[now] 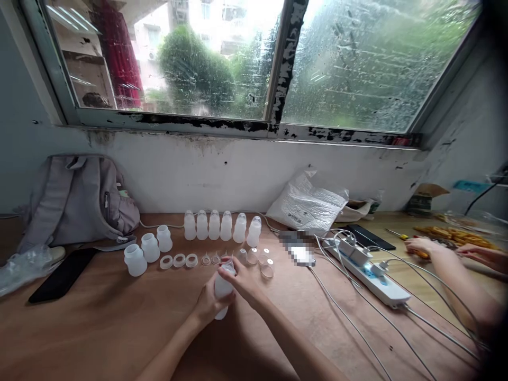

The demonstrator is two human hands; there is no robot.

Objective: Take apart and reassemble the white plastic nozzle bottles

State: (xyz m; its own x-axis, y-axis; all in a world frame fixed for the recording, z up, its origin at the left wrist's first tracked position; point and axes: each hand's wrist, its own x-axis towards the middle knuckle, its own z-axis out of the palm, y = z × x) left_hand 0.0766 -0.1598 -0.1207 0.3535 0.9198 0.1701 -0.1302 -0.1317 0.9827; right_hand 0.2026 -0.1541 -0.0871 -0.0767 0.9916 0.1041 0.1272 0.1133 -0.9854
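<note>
A translucent white baby bottle is held tilted over the table between both my hands. My left hand wraps round its body, while the fingers of my right hand close on its top, where a clear nipple shows. Just beyond lie several collar rings, small clear nipples and domed clear caps. Three open bottle bodies stand to the left. At the back, several capped bottles form a row.
A grey backpack, a black case and a plastic bag occupy the left. On the right are a white power strip with cables, a silver bag and another person's hands at an adjoining table.
</note>
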